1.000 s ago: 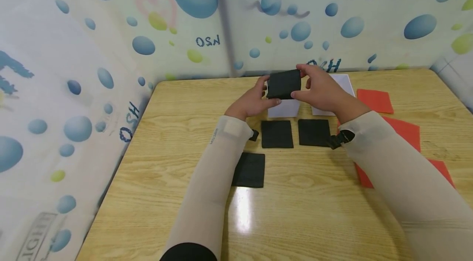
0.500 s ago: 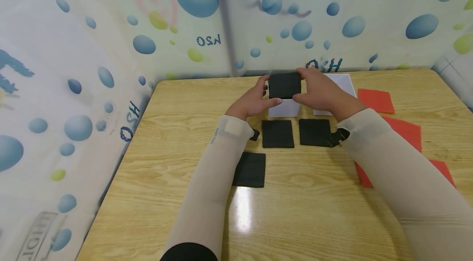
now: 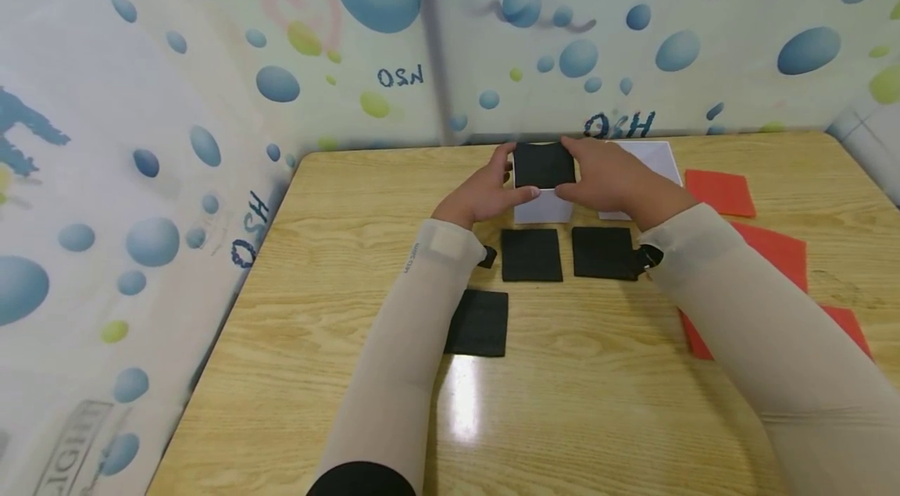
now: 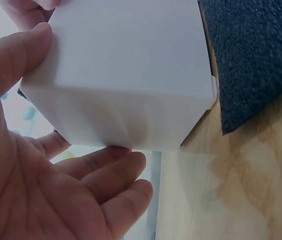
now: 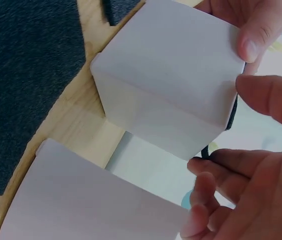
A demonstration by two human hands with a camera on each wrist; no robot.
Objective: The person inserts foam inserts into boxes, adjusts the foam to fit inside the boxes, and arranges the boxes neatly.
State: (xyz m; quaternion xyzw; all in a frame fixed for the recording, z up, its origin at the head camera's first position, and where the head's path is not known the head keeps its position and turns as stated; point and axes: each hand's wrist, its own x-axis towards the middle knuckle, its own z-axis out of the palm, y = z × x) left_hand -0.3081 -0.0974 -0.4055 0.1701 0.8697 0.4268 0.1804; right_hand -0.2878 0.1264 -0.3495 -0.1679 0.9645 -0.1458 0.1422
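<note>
A white box stands near the far edge of the table, with a black foam square lying across its top. My left hand holds the box's left side; in the left wrist view its thumb presses the white face near the upper edge. From the right, my right hand pinches the foam square at its near and far corners. Dark foam edges show past the box rim in the right wrist view. The box's inside is hidden under the foam.
Another white box stands just right, partly behind my right hand. Black foam squares lie in front on the wooden table, one partly under my left forearm. Several red sheets lie at the right. A patterned wall covering rises behind.
The black foam square has come down from a tilted position and now lies flatter on the box. My right hand has lowered with it; my left hand has stayed by the box.
</note>
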